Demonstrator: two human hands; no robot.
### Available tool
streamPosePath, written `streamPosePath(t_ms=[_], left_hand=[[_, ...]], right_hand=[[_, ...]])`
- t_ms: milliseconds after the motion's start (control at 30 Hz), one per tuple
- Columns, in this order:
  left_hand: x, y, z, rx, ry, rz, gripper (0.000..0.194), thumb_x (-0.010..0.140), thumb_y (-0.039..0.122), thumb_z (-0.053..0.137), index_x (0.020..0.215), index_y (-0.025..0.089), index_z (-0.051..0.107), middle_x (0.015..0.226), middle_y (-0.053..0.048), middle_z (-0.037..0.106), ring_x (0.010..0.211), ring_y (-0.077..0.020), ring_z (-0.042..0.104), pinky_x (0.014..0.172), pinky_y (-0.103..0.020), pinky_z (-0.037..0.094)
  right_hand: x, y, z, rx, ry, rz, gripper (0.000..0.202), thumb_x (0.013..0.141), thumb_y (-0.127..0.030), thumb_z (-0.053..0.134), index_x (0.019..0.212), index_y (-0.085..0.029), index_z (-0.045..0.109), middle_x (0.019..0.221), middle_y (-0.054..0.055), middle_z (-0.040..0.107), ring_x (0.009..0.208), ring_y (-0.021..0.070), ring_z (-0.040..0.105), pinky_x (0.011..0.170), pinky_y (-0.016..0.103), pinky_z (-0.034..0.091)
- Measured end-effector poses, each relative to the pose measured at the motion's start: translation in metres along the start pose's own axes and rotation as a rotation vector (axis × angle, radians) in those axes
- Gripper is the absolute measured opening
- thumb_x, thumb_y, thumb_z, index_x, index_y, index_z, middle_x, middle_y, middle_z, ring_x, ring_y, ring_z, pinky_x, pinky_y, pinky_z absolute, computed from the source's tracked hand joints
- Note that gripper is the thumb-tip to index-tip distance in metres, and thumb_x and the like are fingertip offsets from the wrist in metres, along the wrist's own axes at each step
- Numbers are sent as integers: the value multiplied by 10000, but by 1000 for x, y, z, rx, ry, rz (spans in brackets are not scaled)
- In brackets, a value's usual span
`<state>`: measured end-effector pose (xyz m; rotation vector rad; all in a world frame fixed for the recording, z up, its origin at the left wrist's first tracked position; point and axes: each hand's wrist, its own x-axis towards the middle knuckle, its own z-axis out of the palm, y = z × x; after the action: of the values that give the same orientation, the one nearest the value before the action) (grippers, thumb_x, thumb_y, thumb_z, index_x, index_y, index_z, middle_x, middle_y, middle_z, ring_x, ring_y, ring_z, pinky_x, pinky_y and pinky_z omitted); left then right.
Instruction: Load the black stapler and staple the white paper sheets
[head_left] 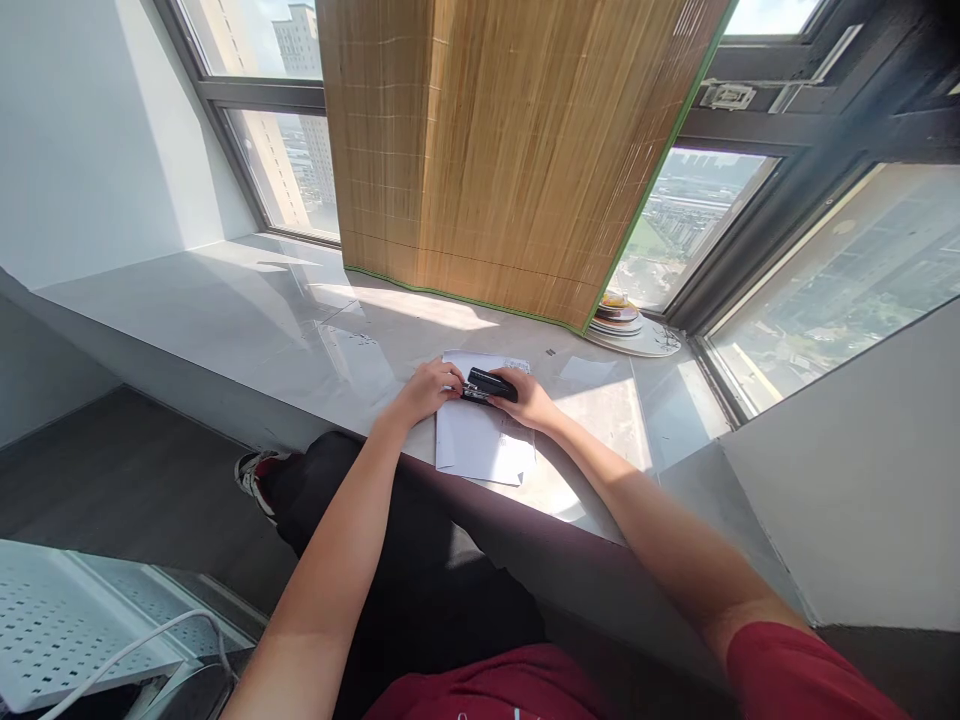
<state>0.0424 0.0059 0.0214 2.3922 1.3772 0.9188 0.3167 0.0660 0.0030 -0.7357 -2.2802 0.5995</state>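
Observation:
A black stapler is held over white sheets of paper on the pale window ledge. My right hand is wrapped round its right end. At its left end, the fingers of my left hand are pinched together against the metal part. Whether they hold anything small there is too small to tell. The stapler's jaws look parted toward the left. The papers lie partly under both hands, near the ledge's front edge.
A bamboo blind hangs in front of the window behind the ledge. Stacked plates stand at the back right. Small dark bits lie beyond the papers. A white perforated panel and a cable are at the lower left.

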Motion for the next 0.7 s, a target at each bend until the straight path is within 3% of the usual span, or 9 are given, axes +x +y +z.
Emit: streamPosePath(t_ms=[167,333,400,533,700], left_hand=[[-3,-2,-4,-24,87,-10,168,881,80,746,904,234,808,1043,-36,823,1010,-249,716,1029,-416,525],[-7,-3,-9,54,143,-35,188,862,42,766,838,227,794,918,-20,774,890,-222,677,912,-370,526],[-8,-2,-9,62,157,-39,165,866,65,799,869,230,797,963,-24,765,891,-215,674,898,-365,533],[-7,1,-8,119,263,-21,108,856,159,879,895,238,816,1194,-69,717,1106,-256,671,1014,-409,540],[-6,-2,-4,24,44,-130,55,867,190,851,864,245,847,1024,-43,739,968,-237,705,958,-393,558]], right_hand=[[0,0,1,13,9,12,451,902,-399,753,1329,-257,738,1289,93,784,1186,350,713,1054,549,566],[0,-5,0,58,58,-11,379,921,-438,754,1256,-262,760,1161,90,787,1087,338,705,986,531,576],[0,-7,-1,60,129,-7,356,919,-442,753,1229,-267,764,1099,85,780,1046,331,688,959,519,572],[0,-8,0,64,242,58,351,884,-419,761,1198,-263,773,1081,82,783,1025,320,682,956,507,565],[0,-7,-3,81,283,167,349,862,-407,767,1180,-263,784,1116,77,799,1090,324,704,989,499,560]])
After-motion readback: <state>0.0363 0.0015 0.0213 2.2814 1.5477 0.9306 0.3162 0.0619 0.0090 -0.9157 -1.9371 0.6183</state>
